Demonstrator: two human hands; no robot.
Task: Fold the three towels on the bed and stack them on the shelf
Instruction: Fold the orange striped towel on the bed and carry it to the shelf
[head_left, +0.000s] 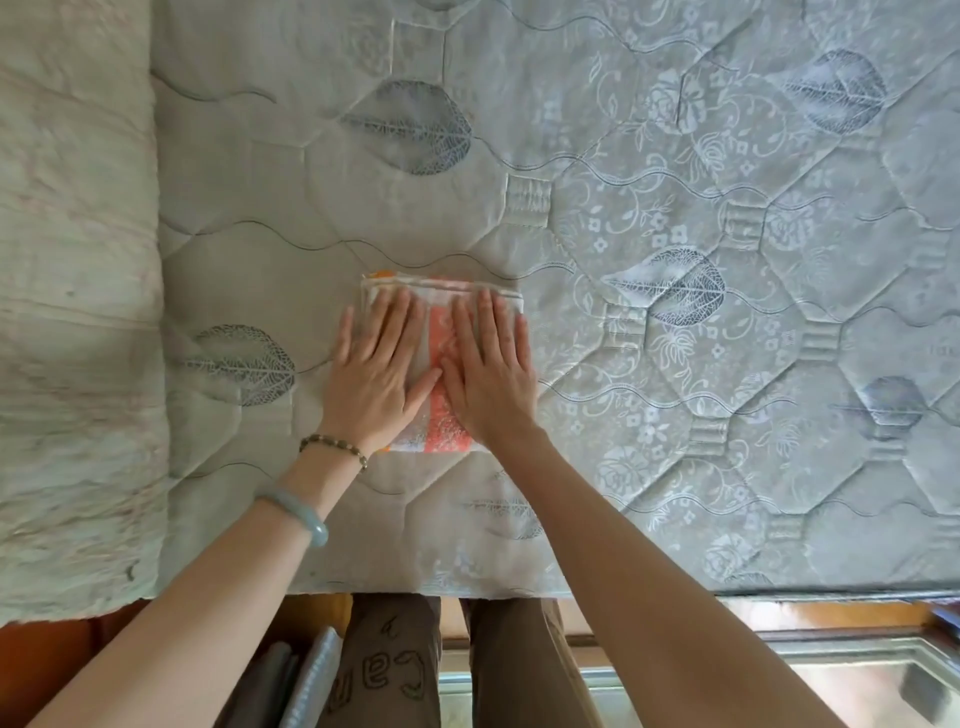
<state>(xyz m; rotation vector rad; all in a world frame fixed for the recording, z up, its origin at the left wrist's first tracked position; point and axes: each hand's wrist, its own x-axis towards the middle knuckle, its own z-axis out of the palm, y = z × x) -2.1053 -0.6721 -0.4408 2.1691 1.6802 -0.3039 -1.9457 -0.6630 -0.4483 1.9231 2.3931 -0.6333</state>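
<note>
A small folded towel (441, 332), white with an orange stripe down its middle, lies flat on the quilted mattress (675, 234) near its front edge. My left hand (376, 371) presses palm-down on the towel's left half, fingers spread. My right hand (491, 371) lies flat on its right half, beside the left hand, with the thumbs nearly touching. Both hands cover most of the towel; only its far edge, the orange stripe and its near edge show. No other towel and no shelf are in view.
A pale folded quilt or blanket (72, 312) lies along the mattress's left side. The mattress's front edge (779, 592) runs just before my legs. Below it are a wooden bed frame (857, 616), a shiny tiled floor (883, 680) and some grey flat items (306, 686) at the lower left.
</note>
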